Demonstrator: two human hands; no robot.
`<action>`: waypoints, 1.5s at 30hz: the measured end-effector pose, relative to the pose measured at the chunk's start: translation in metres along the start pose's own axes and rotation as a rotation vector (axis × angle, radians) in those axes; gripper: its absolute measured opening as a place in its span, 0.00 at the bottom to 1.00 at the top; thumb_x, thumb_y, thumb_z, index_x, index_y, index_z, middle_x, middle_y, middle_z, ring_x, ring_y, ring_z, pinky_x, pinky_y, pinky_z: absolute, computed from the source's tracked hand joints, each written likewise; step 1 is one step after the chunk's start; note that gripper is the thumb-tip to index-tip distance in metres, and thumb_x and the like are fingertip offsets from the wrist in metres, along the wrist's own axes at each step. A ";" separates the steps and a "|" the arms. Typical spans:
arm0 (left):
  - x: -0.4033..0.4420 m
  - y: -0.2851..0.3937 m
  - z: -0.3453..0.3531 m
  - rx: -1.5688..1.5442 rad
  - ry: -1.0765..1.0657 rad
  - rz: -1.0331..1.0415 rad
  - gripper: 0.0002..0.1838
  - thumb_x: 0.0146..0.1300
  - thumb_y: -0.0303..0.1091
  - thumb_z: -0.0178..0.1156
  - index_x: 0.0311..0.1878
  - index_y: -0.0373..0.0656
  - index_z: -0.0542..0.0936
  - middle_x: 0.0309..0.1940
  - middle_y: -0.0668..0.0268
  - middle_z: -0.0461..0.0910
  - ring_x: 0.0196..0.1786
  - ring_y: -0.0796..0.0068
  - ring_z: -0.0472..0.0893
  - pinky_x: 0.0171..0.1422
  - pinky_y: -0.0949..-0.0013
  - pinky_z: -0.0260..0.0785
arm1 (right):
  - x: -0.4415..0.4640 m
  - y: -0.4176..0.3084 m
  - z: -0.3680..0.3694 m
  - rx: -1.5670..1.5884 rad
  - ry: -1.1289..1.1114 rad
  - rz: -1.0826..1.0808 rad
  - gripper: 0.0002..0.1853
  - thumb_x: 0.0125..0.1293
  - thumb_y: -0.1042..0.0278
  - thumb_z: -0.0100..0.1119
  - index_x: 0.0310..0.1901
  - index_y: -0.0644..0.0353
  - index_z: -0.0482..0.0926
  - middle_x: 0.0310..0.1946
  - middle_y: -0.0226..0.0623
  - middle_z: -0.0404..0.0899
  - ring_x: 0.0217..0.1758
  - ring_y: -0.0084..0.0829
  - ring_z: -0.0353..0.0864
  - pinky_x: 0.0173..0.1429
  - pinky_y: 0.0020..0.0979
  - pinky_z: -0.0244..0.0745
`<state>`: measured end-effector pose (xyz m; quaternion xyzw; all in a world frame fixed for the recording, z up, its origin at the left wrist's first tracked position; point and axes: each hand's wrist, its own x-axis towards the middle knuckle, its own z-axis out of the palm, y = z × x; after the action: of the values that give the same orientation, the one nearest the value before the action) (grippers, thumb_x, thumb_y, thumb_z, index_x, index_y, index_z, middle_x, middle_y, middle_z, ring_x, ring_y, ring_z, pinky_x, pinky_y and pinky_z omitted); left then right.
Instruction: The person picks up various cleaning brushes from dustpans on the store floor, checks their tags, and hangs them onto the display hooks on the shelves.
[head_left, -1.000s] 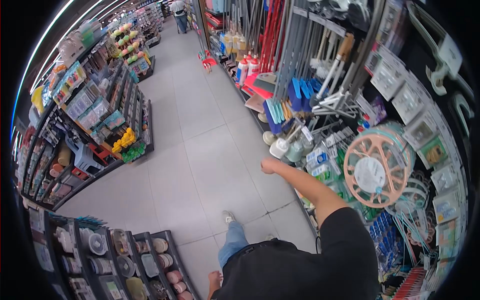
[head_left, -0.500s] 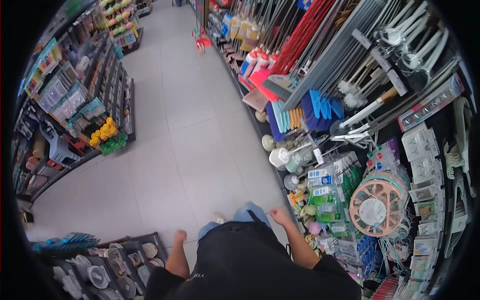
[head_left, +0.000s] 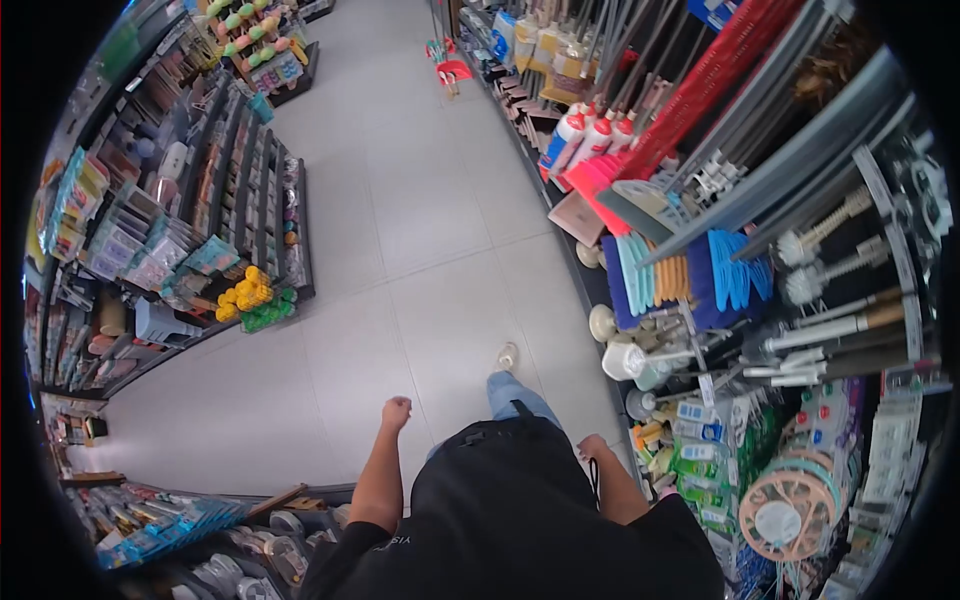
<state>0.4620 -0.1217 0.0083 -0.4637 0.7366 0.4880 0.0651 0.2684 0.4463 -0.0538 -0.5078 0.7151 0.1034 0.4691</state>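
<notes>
My left hand (head_left: 397,411) hangs over the grey tiled floor (head_left: 440,300), its fingers curled together; whether anything small is inside is hidden. Near the right-hand shelf my right hand (head_left: 592,447) is low beside my body, fingers curled, with a dark cord (head_left: 595,480) at the wrist. Neither hand touches the goods. Below them are my black top (head_left: 540,530) and one shoe (head_left: 507,356) stepping forward.
Brushes (head_left: 735,275), red and white bottles (head_left: 590,137) and a pink reel (head_left: 785,520) fill the right shelf. On the left stands a shelf with yellow items (head_left: 243,292). A red dustpan (head_left: 453,71) is farther up the aisle. Another shelf with blue items (head_left: 170,535) is lower left.
The view has moved forward along the aisle, and the shelf goods appear nearer. My left hand has swung up and forward, while my right hand has moved back toward my body. One foot is now forward.
</notes>
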 end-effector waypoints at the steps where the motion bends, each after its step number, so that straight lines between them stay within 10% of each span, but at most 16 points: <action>1: 0.000 0.003 -0.005 0.000 0.005 -0.092 0.13 0.57 0.37 0.57 0.37 0.38 0.84 0.24 0.60 0.83 0.24 0.70 0.82 0.32 0.68 0.75 | 0.012 0.010 -0.044 0.349 -0.049 0.233 0.12 0.62 0.63 0.49 0.39 0.58 0.80 0.35 0.37 0.83 0.32 0.34 0.84 0.33 0.36 0.80; 2: 0.001 0.007 -0.010 -0.001 0.007 -0.179 0.14 0.56 0.38 0.57 0.36 0.37 0.84 0.23 0.60 0.82 0.24 0.70 0.82 0.32 0.68 0.75 | 0.024 0.019 -0.098 0.700 -0.099 0.469 0.12 0.62 0.61 0.49 0.37 0.56 0.81 0.34 0.38 0.83 0.33 0.35 0.84 0.35 0.37 0.79; 5: 0.022 0.013 -0.020 -0.007 0.053 -0.347 0.14 0.55 0.36 0.55 0.34 0.36 0.83 0.22 0.59 0.82 0.22 0.69 0.82 0.30 0.66 0.75 | 0.091 0.076 -0.205 0.201 0.386 0.252 0.16 0.60 0.56 0.47 0.30 0.56 0.82 0.28 0.41 0.82 0.34 0.41 0.82 0.42 0.42 0.75; 13: 0.040 0.033 -0.012 -0.255 0.189 -0.476 0.13 0.52 0.31 0.55 0.36 0.33 0.83 0.22 0.57 0.81 0.23 0.65 0.82 0.28 0.66 0.75 | 0.173 0.090 -0.452 0.277 0.363 0.075 0.16 0.56 0.57 0.51 0.34 0.58 0.83 0.35 0.49 0.81 0.40 0.50 0.80 0.47 0.45 0.74; 24: 0.197 0.101 -0.089 0.028 0.004 -0.653 0.11 0.51 0.33 0.56 0.28 0.37 0.83 0.24 0.54 0.82 0.25 0.59 0.83 0.28 0.59 0.75 | 0.205 0.077 -0.549 0.392 0.024 0.618 0.17 0.54 0.62 0.54 0.39 0.65 0.83 0.43 0.56 0.80 0.52 0.51 0.78 0.56 0.43 0.73; 28: 0.353 0.109 -0.151 0.048 -0.038 -0.492 0.14 0.53 0.37 0.52 0.26 0.36 0.82 0.27 0.51 0.83 0.33 0.55 0.84 0.43 0.55 0.75 | 0.221 0.063 -0.570 0.362 0.052 0.457 0.17 0.55 0.59 0.56 0.38 0.64 0.83 0.42 0.55 0.80 0.50 0.53 0.79 0.54 0.44 0.74; 31: 0.487 0.114 -0.198 0.430 0.108 0.003 0.18 0.56 0.44 0.50 0.26 0.40 0.81 0.30 0.50 0.81 0.36 0.52 0.82 0.44 0.53 0.73 | 0.241 0.060 -0.596 0.471 0.096 0.480 0.17 0.55 0.58 0.56 0.37 0.64 0.83 0.41 0.55 0.80 0.49 0.52 0.79 0.53 0.44 0.74; 38: 0.627 0.334 -0.304 0.084 0.197 0.081 0.15 0.58 0.41 0.54 0.37 0.40 0.83 0.36 0.49 0.82 0.42 0.49 0.81 0.48 0.55 0.73 | 0.309 0.068 -0.648 0.778 0.200 0.533 0.18 0.55 0.56 0.57 0.36 0.65 0.83 0.40 0.54 0.81 0.47 0.51 0.80 0.51 0.45 0.75; 43: 0.682 0.355 -0.274 0.068 0.056 0.092 0.14 0.56 0.41 0.57 0.37 0.41 0.84 0.34 0.51 0.83 0.40 0.52 0.82 0.47 0.57 0.74 | 0.388 0.105 -0.680 0.867 0.314 0.419 0.18 0.55 0.55 0.58 0.35 0.65 0.83 0.39 0.54 0.81 0.46 0.50 0.81 0.49 0.45 0.76; 45: 0.684 0.357 -0.268 0.181 -0.038 -0.006 0.15 0.56 0.43 0.57 0.37 0.42 0.84 0.34 0.51 0.82 0.40 0.51 0.82 0.47 0.56 0.74 | 0.425 0.132 -0.744 0.455 0.215 0.274 0.18 0.55 0.55 0.57 0.33 0.66 0.83 0.36 0.52 0.82 0.40 0.46 0.83 0.44 0.43 0.77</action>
<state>-0.0925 -0.7209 0.0063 -0.4490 0.7749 0.4278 0.1222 -0.2804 -0.2245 -0.0259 -0.2958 0.8276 -0.0518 0.4742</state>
